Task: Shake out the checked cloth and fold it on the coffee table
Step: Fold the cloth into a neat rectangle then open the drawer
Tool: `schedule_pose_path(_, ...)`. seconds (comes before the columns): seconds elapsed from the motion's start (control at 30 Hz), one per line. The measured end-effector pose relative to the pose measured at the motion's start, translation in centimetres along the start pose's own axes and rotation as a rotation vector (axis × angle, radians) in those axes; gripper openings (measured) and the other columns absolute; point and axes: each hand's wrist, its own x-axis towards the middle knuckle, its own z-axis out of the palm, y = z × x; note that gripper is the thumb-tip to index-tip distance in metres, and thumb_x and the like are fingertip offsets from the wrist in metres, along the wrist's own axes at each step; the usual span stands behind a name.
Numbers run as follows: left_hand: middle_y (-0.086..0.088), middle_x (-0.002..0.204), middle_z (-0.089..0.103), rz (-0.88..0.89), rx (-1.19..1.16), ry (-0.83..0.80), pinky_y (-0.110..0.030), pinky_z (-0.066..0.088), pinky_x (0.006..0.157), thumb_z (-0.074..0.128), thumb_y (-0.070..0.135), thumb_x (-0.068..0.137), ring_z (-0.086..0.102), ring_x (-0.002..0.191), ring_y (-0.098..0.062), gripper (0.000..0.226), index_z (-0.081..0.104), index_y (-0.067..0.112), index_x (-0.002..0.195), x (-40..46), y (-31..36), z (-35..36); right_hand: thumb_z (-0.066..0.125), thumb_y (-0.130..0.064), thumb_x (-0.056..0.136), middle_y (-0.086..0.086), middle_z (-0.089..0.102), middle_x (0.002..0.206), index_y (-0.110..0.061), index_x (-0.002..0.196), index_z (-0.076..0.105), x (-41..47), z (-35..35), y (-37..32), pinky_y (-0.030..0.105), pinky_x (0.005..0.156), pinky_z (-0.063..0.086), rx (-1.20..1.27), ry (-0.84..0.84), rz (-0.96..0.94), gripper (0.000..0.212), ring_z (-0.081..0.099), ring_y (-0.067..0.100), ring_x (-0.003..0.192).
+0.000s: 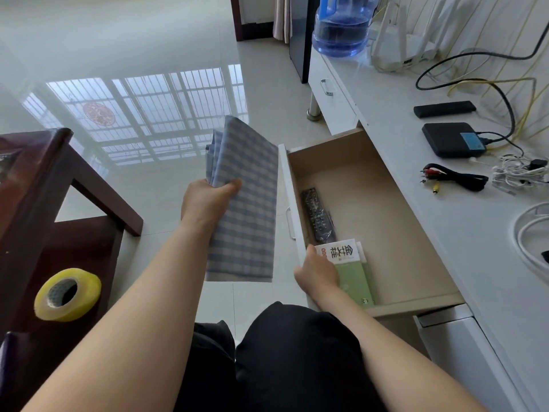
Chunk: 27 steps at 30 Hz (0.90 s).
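The left hand (208, 200) grips the still-folded checked cloth (246, 203) in mid-air, the right hand (316, 270) holds the open drawer's front edge (292, 215); shaking and folding on the table (35, 173) remain.

A dark desk (98, 191) stands at nine o'clock, tape (67, 294) on its shelf. The white desk (416, 221) at three o'clock bears cables (457, 178), a black box (453, 139) and a water jug (343, 28).

Coffee table (35, 185) sits left, tape roll (67, 294) on its lower shelf. Folded cloth (246, 203) held up between coffee table and open drawer (386, 233) — left hand (208, 200) on its left edge. Right hand (316, 272) on drawer front. In drawer: remote (318, 215), booklet (350, 269) nearer the person. Desk (445, 233) right — water jug (341, 25) at far end, cables (457, 176) and box (453, 139) on top.
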Motion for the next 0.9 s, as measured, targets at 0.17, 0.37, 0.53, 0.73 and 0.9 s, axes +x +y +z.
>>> schedule_pose_path(0.17,-0.006,0.08,0.07,-0.043,-0.1,-0.023,-0.032,0.058,0.065,0.077,0.032,0.073,0.07,0.073,-0.024,0.027,0.069,0.011,0.087,0.0,0.0,1.5,0.044,-0.05,0.092,0.01,0.054,0.133,-0.008,0.142,0.03,0.5,-0.8,0.7,0.039,0.088,0.045,0.1,-0.108,0.069,0.067,0.054,0.03,0.118)
schedule_pose_path(0.37,-0.009,0.089,0.069,-0.191,-0.246,-0.108,-0.042,0.059,0.075,0.078,0.036,0.074,0.069,0.078,-0.027,0.042,0.064,0.005,0.1,-0.3,0.2,6.4,0.03,-0.087,0.068,0.005,0.063,0.113,-0.023,0.114,0.053,-1.4,-8.8,2.4,0.039,0.079,0.056,1.108,-0.309,0.207,0.082,0.063,0.023,0.1)
schedule_pose_path(0.53,-0.005,0.093,0.061,-0.176,-0.231,-0.187,-0.038,0.054,0.076,0.07,0.035,0.083,0.062,0.082,-0.025,0.037,0.055,0.009,0.104,-1.4,0.6,14.0,0.052,-0.039,0.094,0.005,0.054,0.135,-0.016,0.137,0.044,-2.2,-14.1,7.9,0.037,0.095,0.043,0.329,0.404,0.097,0.05,0.051,0.024,0.123)
schedule_pose_path(0.73,-0.013,0.113,0.059,-0.252,-0.195,-0.288,-0.041,0.053,0.084,0.058,0.022,0.089,0.059,0.095,-0.03,0.038,0.047,0.005,0.121,-2.6,0.0,21.2,0.038,-0.009,0.095,0.003,0.03,0.155,-0.014,0.144,0.038,2.6,-17.0,15.9,0.034,0.114,0.022,-0.093,0.277,-0.059,0.049,0.024,0.018,0.144)
schedule_pose_path(0.9,-0.011,0.118,0.048,-0.302,-0.238,-0.333,-0.043,0.049,0.087,0.048,0.022,0.095,0.053,0.1,-0.029,0.051,0.022,0.012,0.138,-3.4,-0.5,25.6,0.034,-0.019,0.09,0.007,0.043,0.147,-0.01,0.137,0.05,2.7,-16.1,18.1,0.042,0.114,0.029,-0.008,0.392,-0.22,0.05,0.034,0.021,0.14)
